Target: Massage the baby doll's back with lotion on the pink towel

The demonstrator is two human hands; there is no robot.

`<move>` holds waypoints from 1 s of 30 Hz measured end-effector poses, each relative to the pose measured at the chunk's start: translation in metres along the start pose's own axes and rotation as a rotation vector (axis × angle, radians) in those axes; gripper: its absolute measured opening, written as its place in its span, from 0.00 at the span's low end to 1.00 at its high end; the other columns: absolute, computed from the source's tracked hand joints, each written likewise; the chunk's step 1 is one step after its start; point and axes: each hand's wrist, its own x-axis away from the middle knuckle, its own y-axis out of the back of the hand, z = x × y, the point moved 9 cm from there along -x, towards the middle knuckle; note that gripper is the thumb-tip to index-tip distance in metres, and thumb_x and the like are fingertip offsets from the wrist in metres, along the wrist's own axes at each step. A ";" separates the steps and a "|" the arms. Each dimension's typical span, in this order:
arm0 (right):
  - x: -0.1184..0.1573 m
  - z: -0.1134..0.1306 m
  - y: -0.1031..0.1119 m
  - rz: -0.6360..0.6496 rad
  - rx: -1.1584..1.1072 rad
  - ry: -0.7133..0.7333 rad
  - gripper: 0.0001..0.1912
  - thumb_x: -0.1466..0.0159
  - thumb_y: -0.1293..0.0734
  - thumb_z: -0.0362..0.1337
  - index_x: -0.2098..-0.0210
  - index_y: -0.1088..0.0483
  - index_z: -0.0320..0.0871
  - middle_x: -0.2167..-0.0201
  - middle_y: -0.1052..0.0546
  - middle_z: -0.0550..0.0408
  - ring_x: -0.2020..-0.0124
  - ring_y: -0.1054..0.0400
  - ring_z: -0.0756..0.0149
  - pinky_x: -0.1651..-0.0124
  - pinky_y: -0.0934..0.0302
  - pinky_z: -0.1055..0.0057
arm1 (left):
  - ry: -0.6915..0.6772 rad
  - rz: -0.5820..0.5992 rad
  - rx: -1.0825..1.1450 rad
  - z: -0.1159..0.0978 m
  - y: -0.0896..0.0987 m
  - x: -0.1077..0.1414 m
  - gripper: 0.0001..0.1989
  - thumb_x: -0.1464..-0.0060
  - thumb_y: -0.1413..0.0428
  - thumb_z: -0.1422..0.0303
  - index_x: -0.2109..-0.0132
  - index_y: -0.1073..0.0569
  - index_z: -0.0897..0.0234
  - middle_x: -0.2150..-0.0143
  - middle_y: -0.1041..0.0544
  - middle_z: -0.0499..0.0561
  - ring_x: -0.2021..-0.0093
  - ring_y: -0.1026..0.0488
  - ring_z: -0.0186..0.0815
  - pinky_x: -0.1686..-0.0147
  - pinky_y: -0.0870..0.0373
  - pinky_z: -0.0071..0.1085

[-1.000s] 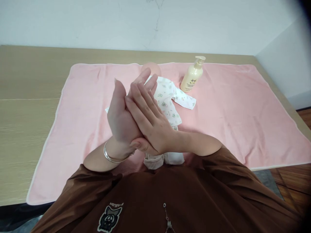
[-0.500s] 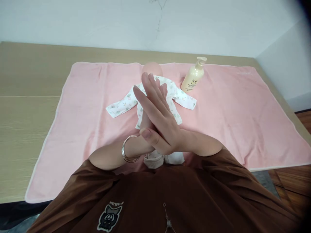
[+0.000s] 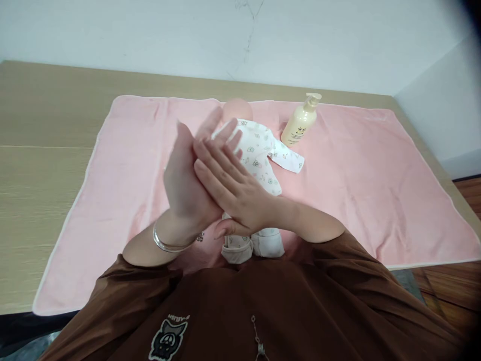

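The right hand [image 3: 244, 198] lay against the left hand [image 3: 184, 183], both grips wide and flat; farther off, a pump bottle [image 3: 299, 123] stood right of the printed top [image 3: 259, 143].

Wood-toned table [image 3: 45, 165], pink blanket [image 3: 361, 190] spread over it, bearing pump bottle [image 3: 299, 124], printed white top [image 3: 259, 143]

Wood-look table set against pale walls, plank floor seen at right.
Table [image 3: 41, 200] is finished in light wood grain, crossed by a thin seam [image 3: 45, 147] at left; back wall [image 3: 124, 35] is painted pale bluish white – marked by dark, crack-like lines [image 3: 251, 32] near top centre. Side wall [image 3: 443, 90] is met at a corner – edged below by a dark strip [image 3: 468, 178]. Floor [image 3: 447, 288] is laid in reddish-brown wood. Room is softly lit.
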 end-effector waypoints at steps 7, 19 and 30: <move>0.006 -0.049 -0.005 0.149 -0.178 -0.125 0.24 0.21 0.46 0.47 0.32 0.32 0.50 0.27 0.33 0.55 0.24 0.42 0.62 0.17 0.55 0.49 | 0.142 -0.266 0.371 0.018 0.066 -0.062 0.31 0.28 0.77 0.53 0.29 0.43 0.54 0.26 0.31 0.46 0.25 0.36 0.28 0.22 0.39 0.37; 0.019 -0.166 -0.078 0.276 -0.119 -0.518 0.29 0.24 0.43 0.39 0.27 0.39 0.38 0.21 0.44 0.45 0.19 0.57 0.50 0.18 0.63 0.41 | -0.002 -0.203 -0.376 0.141 0.006 -0.095 0.18 0.37 0.52 0.71 0.46 0.23 0.62 0.40 0.19 0.56 0.36 0.24 0.43 0.29 0.31 0.45; 0.026 -0.152 -0.078 0.171 -0.022 -0.636 0.32 0.26 0.47 0.37 0.26 0.44 0.29 0.22 0.46 0.37 0.19 0.56 0.50 0.17 0.63 0.46 | -0.026 -0.116 -0.595 0.153 -0.009 -0.090 0.25 0.34 0.55 0.69 0.35 0.27 0.68 0.28 0.29 0.63 0.23 0.38 0.49 0.20 0.51 0.53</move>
